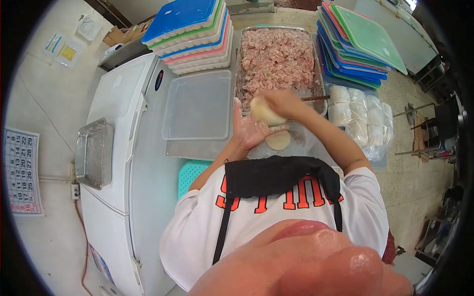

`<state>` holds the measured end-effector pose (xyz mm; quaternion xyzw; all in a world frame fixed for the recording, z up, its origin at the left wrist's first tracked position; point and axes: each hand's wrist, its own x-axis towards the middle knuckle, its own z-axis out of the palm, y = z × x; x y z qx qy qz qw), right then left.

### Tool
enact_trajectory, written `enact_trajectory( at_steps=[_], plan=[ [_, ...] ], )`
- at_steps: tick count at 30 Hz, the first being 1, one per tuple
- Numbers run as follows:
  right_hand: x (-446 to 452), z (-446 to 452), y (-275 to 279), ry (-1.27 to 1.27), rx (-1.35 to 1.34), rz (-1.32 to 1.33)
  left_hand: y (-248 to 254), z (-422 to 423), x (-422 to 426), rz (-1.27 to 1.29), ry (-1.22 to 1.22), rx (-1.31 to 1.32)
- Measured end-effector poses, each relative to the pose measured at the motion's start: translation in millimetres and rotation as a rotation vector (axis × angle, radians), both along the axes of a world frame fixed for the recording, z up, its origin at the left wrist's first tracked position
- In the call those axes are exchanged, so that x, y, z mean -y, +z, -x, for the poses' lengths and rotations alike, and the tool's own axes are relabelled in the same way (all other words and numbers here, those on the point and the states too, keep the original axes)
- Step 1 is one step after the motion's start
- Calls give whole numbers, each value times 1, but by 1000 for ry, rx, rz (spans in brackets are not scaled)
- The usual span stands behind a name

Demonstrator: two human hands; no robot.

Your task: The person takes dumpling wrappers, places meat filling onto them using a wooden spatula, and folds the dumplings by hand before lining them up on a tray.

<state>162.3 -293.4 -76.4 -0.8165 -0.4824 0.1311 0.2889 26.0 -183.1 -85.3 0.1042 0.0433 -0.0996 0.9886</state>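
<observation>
Palm up and fingers spread, my left hand [249,129] is just in front of a metal tray [238,74] of ground meat mixture [279,59]. My right hand [284,104], blurred, holds a pale round dough wrapper [265,111] above the left palm. Whether the wrapper touches the left palm is unclear. Another round wrapper [278,140] lies on the work surface beside the left fingers. A brown stick or handle [316,98] rests across the tray's right front corner.
Stacked lidded trays [190,37] stand at the back left, with a translucent lid [197,106] in front. At the right are stacked coloured lids [360,44] and bagged wrapper stacks [360,113]. A teal perforated basket [193,173] sits near my left forearm.
</observation>
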Motion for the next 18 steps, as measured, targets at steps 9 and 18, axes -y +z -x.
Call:
enact_trajectory(
  at_steps=[9,18],
  plan=[
    [10,32,-4,256,89,-78,-40,-2,1,128,108,-114],
    [25,44,-13,168,157,-146,-29,-10,25,-30,-31,49]
  ],
)
